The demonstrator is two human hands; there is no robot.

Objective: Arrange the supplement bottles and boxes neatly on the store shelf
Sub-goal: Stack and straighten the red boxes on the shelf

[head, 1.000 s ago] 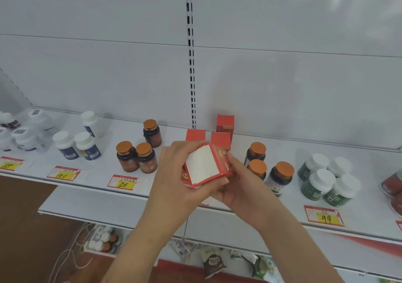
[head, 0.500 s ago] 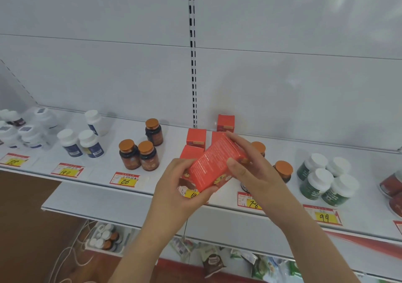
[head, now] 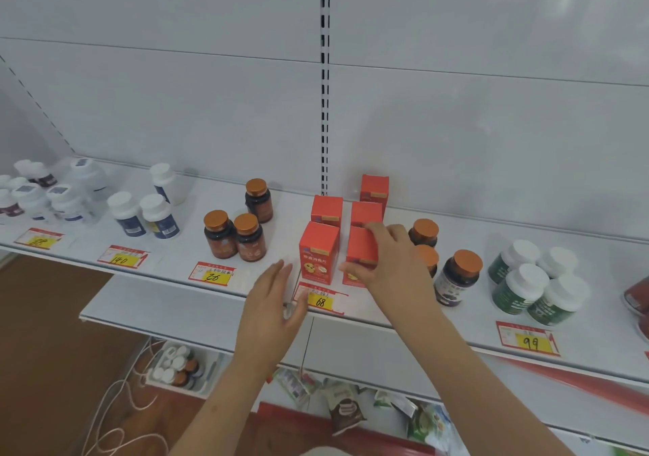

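Two front boxes (head: pixel 319 252) near shelf edge (head: pixel 386 325)

Right hand (head: pixel 389 262) grips a red box (head: pixel 361 250) upright on the shelf (head: pixel 246 282) (left hand (head: pixel 272 301) open nearby).

Red box (head: pixel 361 255) now on shelf (head: pixel 175 280), left hand (head: pixel 272 301) off

The box (head: pixel 361 255) under my right hand (head: pixel 393 262) is smooth matt red card, like the box beside it (head: pixel 319 252). The shelf (head: pixel 404 318) is smooth white painted metal with a dull sheen. The amber bottles (head: pixel 233 238) look like glossy plastic with satiny copper-coloured caps; the white bottles (head: pixel 144 215) are matt plastic. The price tags (head: pixel 320 299) are thin paper.
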